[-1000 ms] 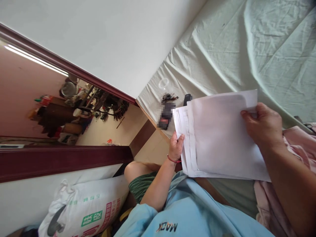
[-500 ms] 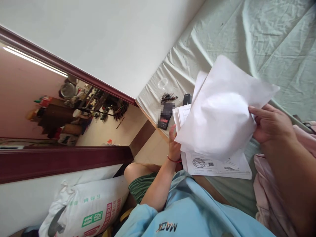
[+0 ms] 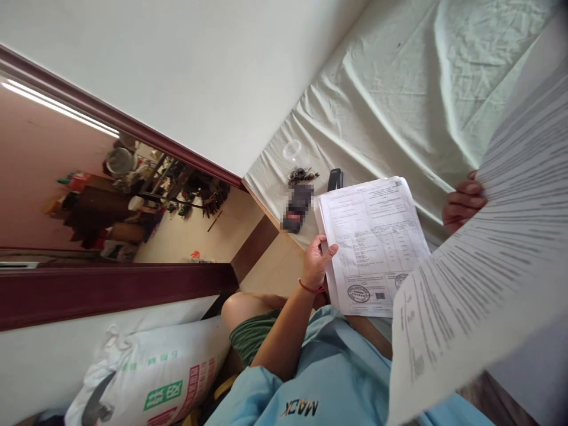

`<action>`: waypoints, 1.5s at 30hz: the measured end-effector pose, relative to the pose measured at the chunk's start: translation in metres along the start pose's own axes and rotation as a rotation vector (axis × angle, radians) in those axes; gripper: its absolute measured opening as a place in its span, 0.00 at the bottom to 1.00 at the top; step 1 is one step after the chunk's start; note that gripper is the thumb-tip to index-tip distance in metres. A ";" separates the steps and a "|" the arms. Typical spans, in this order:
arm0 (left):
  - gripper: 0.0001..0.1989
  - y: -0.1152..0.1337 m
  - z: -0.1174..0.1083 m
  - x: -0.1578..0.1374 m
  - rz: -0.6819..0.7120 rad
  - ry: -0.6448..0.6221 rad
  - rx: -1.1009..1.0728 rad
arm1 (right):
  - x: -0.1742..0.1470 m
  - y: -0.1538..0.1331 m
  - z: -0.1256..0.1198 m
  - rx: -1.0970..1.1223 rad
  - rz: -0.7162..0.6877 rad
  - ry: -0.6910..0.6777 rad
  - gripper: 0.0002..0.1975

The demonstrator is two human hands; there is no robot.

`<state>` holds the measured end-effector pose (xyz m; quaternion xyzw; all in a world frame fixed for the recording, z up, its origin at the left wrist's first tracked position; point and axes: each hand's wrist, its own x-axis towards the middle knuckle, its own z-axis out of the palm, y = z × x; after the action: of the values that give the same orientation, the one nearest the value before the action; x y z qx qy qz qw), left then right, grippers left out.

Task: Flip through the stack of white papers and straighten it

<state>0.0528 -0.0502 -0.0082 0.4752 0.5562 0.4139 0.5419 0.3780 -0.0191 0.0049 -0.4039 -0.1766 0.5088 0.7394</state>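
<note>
A stack of papers (image 3: 377, 242) lies above the lap and the pale green cloth (image 3: 394, 94), with the left hand (image 3: 316, 263) gripping its left edge, thumb on top. The right hand (image 3: 464, 204) pinches a printed sheet (image 3: 479, 290), which curves over the stack's right corner. Beyond the stack are a black object (image 3: 335, 179), keys (image 3: 302, 175) and a clear tub (image 3: 295, 154).

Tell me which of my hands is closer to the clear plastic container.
Left. Your left hand, holding the printed sheets, is on your side of the container; your right hand, gripping the raised paper, is farther away, off to its right.
</note>
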 end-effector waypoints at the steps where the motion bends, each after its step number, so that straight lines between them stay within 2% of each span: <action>1: 0.22 0.000 0.000 0.000 0.006 -0.002 0.037 | 0.002 0.001 0.002 0.023 0.014 0.021 0.07; 5: 0.17 -0.003 -0.001 -0.001 0.050 0.014 0.123 | -0.002 -0.007 0.014 0.095 0.038 0.090 0.07; 9: 0.17 -0.005 -0.001 -0.002 0.004 0.022 0.074 | -0.011 -0.021 0.023 0.198 0.089 0.119 0.05; 12: 0.21 -0.006 -0.001 -0.002 -0.010 0.018 0.052 | -0.010 -0.022 0.017 0.288 0.147 0.107 0.06; 15: 0.23 -0.006 -0.002 -0.003 -0.006 0.015 0.037 | -0.003 -0.011 0.004 0.356 0.126 -0.037 0.06; 17: 0.23 -0.006 -0.002 -0.003 0.021 0.009 0.037 | 0.000 -0.006 -0.001 0.389 0.095 -0.053 0.07; 18: 0.23 -0.005 -0.002 -0.003 0.041 0.005 0.050 | 0.000 -0.005 -0.001 0.397 0.127 -0.068 0.06; 25: 0.19 0.001 0.002 -0.004 0.121 -0.011 0.154 | -0.011 -0.024 0.020 0.352 0.123 0.128 0.08; 28: 0.20 0.002 0.002 -0.004 0.119 -0.010 0.165 | -0.011 -0.024 0.019 0.360 0.127 0.095 0.08; 33: 0.20 -0.003 -0.001 -0.004 0.126 -0.006 0.175 | -0.013 -0.020 0.013 0.521 0.208 0.001 0.05; 45: 0.20 0.001 0.000 -0.005 0.129 -0.023 0.143 | -0.005 -0.004 0.005 0.591 0.181 0.029 0.06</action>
<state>0.0523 -0.0552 -0.0061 0.5523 0.5461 0.4016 0.4852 0.3752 -0.0216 0.0117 -0.1927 0.0266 0.5962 0.7789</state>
